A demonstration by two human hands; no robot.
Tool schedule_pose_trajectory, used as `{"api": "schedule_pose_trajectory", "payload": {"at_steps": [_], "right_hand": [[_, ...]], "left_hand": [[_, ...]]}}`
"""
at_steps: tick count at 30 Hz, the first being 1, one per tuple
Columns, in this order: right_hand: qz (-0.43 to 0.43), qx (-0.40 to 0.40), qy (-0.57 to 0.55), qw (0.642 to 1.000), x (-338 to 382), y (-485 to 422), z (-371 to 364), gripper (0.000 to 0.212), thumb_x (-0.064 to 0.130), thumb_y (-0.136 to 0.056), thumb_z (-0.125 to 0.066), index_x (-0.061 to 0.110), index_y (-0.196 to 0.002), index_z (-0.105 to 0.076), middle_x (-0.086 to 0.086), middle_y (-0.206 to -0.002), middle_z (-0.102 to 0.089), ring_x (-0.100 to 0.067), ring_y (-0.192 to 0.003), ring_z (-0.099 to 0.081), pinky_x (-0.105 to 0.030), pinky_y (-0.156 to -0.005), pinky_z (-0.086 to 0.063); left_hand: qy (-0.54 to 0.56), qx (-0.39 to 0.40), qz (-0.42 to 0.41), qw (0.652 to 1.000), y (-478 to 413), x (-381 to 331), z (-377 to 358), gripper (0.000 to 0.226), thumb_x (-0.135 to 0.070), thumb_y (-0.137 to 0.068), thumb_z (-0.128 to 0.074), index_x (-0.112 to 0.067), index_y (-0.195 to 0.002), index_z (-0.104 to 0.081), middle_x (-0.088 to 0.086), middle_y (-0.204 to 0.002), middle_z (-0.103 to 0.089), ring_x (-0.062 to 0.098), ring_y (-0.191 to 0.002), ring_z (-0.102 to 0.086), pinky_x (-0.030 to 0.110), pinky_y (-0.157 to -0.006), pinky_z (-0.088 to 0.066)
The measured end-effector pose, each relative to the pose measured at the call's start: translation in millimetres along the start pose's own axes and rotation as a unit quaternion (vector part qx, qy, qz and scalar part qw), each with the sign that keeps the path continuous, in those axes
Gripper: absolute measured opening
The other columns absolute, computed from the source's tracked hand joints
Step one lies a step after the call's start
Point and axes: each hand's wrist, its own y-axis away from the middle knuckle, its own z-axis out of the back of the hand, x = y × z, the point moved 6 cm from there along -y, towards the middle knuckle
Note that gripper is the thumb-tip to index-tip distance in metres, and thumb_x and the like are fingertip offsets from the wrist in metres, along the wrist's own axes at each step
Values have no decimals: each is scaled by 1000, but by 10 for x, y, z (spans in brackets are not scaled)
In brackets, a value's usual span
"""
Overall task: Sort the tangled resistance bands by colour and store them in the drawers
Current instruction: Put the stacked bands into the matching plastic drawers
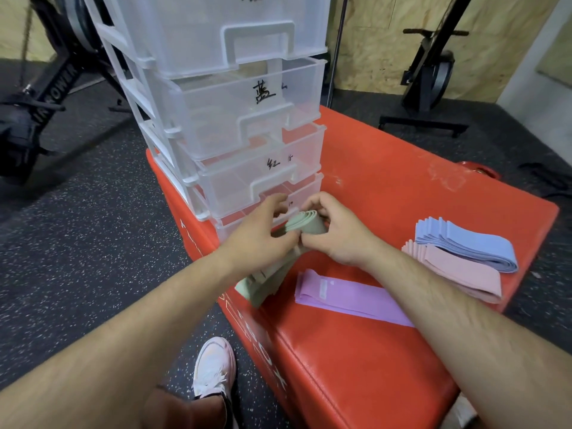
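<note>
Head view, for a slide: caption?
Left hand and right hand hold green bands by drawers; purple, pink, blue stacks aside.

Drawer tower [235, 119] stands on the surface [371, 168], rear left. Before its lowest drawer [229, 229], left hand [260, 235] and right hand [335, 235] hold a band bundle [305, 224] between them. The bundle's tail reaches the surface's left edge. Near stack [346, 297] lies right of the tail. At the right edge, touching: rear stack [467, 246], front stack [461, 275]. Shoe [213, 366] on floor, left of surface.

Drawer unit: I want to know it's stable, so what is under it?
The drawer unit stands on the red padded box. The left hand, right hand and green bands cover its lowest drawer front.
</note>
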Motion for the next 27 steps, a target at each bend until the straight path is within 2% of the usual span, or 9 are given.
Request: {"api": "schedule_pose_trajectory", "payload": {"at_steps": [4,6,8,11,15,17,20,23,27], "right_hand": [[80,17,39,996,247,94,92,47,13,-73,-72,43,-106,-55,17,-101,-65,-7,-91,-62,-33,-86,-52],[116,34,74,990,346,149,76,54,10,-76,-70,49,-110,-56,26,-108,-63,-3,-103,-62,-28,-95,-49],[149,38,111,982,394,189,51,54,9,-76,-68,45,-116,-58,25,-114,-62,-5,-113,-58,-25,-101,-44],[146,18,107,983,383,192,101,53,12,-74,-66,36,-120,-57,16,-117,-60,-6,-112,-56,-22,-100,-42],[100,11,88,991,324,180,171,67,8,-72,-70,39,-129,-51,8,-118,-56,-5,-104,-56,-21,-95,-43],[127,9,112,985,346,196,164,69,9,-72,-69,42,-129,-50,7,-118,-54,-9,-108,-56,-28,-100,-46],[185,15,187,965,356,220,153,50,12,-78,-67,34,-122,-57,8,-118,-52,-11,-111,-55,-31,-100,-46],[191,39,239,951,288,220,116,38,16,-85,-67,31,-118,-60,9,-118,-50,-11,-102,-57,-31,-93,-48],[192,60,268,942,156,172,64,40,18,-86,-69,29,-122,-56,7,-117,-53,-13,-100,-57,-27,-92,-47]], "left_hand": [[47,99,8,994,-13,127,-56,83,-47,-67,-74,-39,-141,-37,-17,-126,-59,1,-114,-59,33,-101,-48],[28,108,-13,994,-13,140,-99,81,-55,-71,-78,-38,-141,-40,-16,-128,-61,2,-116,-60,38,-101,-49],[8,107,-28,994,-9,92,-109,69,-60,-73,-74,-35,-133,-49,-15,-120,-65,3,-110,-62,38,-97,-51],[-92,71,-84,990,-23,-54,-72,54,-62,-77,-61,-24,-115,-55,-11,-109,-62,11,-101,-61,34,-86,-49],[-275,-25,-154,949,24,-247,-45,36,-41,-84,-65,-14,-103,-51,0,-103,-51,24,-94,-57,28,-70,-31],[-298,-38,-152,942,26,-255,-55,38,-42,-85,-65,-12,-105,-51,4,-103,-52,29,-93,-57,32,-70,-34],[-302,-35,-118,945,-7,-201,-56,44,-47,-87,-62,-11,-111,-51,5,-107,-51,31,-97,-58,42,-78,-47],[-340,-21,-106,934,-27,-168,-91,45,-48,-89,-58,-11,-114,-50,6,-112,-51,30,-104,-57,40,-81,-45],[-373,11,-88,924,-84,-122,-149,48,-50,-91,-56,-11,-119,-50,7,-119,-52,30,-113,-55,38,-90,-42]]}}
